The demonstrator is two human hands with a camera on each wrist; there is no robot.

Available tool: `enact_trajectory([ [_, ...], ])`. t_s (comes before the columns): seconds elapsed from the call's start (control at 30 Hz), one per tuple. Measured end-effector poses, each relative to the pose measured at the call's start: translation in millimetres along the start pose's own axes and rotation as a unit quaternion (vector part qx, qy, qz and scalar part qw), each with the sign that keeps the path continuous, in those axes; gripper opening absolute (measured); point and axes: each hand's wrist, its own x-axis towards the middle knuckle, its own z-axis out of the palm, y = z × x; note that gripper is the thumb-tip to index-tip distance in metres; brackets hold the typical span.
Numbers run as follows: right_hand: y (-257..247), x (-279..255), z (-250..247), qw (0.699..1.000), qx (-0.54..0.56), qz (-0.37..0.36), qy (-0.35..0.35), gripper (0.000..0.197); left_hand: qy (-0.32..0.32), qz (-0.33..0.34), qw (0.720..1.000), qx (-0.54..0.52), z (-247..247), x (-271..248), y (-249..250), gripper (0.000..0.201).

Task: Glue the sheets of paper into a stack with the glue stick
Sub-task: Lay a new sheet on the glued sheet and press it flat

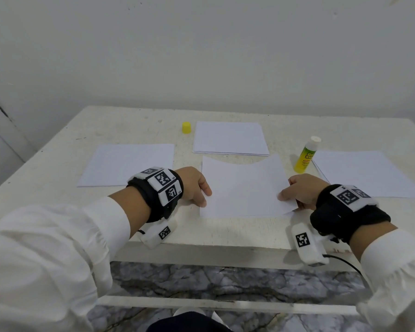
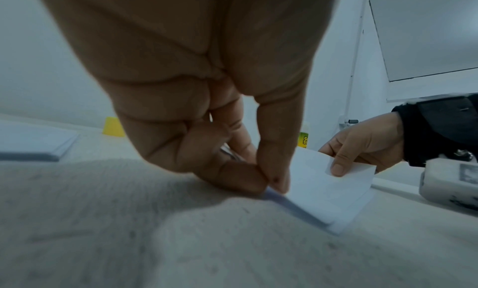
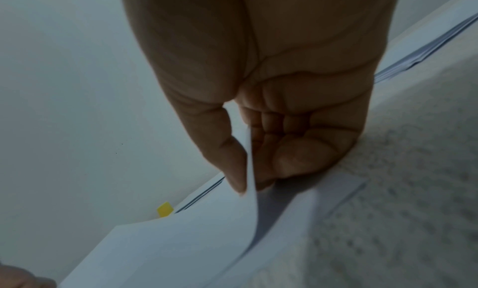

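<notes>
A white sheet of paper [image 1: 243, 188] hangs bowed just above the table's near middle, and both hands hold it. My left hand [image 1: 205, 198] pinches its left edge between thumb and forefinger, low by the tabletop [image 2: 271, 182]. On the other side my right hand [image 1: 289, 196] pinches the raised right edge, thumb on top [image 3: 249, 187]. Under the held sheet another sheet [image 3: 344, 188] lies flat on the table. The glue stick [image 1: 306, 155] stands uncapped, yellow-bodied, just beyond my right hand. Its yellow cap [image 1: 186, 127] stands far back, left of centre.
A stack of white sheets [image 1: 229, 138] lies behind the held sheet. One more sheet [image 1: 127, 164] lies to the left and a few sheets [image 1: 367, 173] to the right. The white table [image 1: 58, 149] meets a wall behind; its front edge is under my wrists.
</notes>
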Motion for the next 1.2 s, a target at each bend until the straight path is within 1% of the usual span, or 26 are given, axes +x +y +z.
enact_trajectory([
  [0.13,0.0,-0.8,0.2,1.000,0.000,-0.002,0.002,0.016,-0.005,-0.001,1.000,-0.002,0.2,-1.4,0.8,0.021],
  [0.27,0.6,1.3,0.1,1.000,0.002,-0.001,-0.001,0.016,-0.006,-0.004,1.000,-0.008,0.2,-3.0,1.0,0.021],
  [0.4,0.9,4.1,-0.2,1.000,-0.020,-0.003,0.000,0.026,0.001,-0.005,1.000,0.005,2.9,-2.6,3.5,0.021],
  [0.47,-1.5,2.7,-1.7,0.999,-0.049,-0.007,-0.001,0.021,0.005,-0.005,1.000,0.015,4.1,-2.1,3.8,0.021],
  [0.53,-5.4,0.2,-7.4,0.994,-0.112,-0.014,-0.008,0.015,0.007,-0.005,1.000,0.022,4.5,-1.6,3.3,0.021],
  [0.63,-10.7,-5.4,-18.0,0.981,-0.192,-0.027,-0.011,0.020,0.005,-0.006,1.000,0.027,3.4,-0.9,3.3,0.022],
  [0.7,-10.3,-5.1,-21.3,0.976,-0.214,-0.040,-0.014,0.026,0.003,-0.007,1.000,0.028,2.8,-1.3,4.2,0.022],
  [0.8,-7.3,-3.1,-22.3,0.975,-0.216,-0.049,-0.021,0.028,0.006,-0.007,1.000,0.028,2.7,-2.6,4.7,0.022],
  [0.93,-3.8,-4.4,-25.5,0.974,-0.219,-0.059,-0.027,0.013,0.010,-0.006,0.999,0.037,3.8,-4.7,5.1,0.024],
  [1.07,1.2,-2.9,-25.5,0.971,-0.226,-0.073,-0.023,0.020,0.006,-0.008,0.999,0.032,3.2,-4.7,6.0,0.024],
  [1.2,3.9,-2.1,-25.4,0.971,-0.226,-0.082,-0.019,0.015,0.006,-0.008,0.999,0.035,2.8,-5.3,6.3,0.026],
])
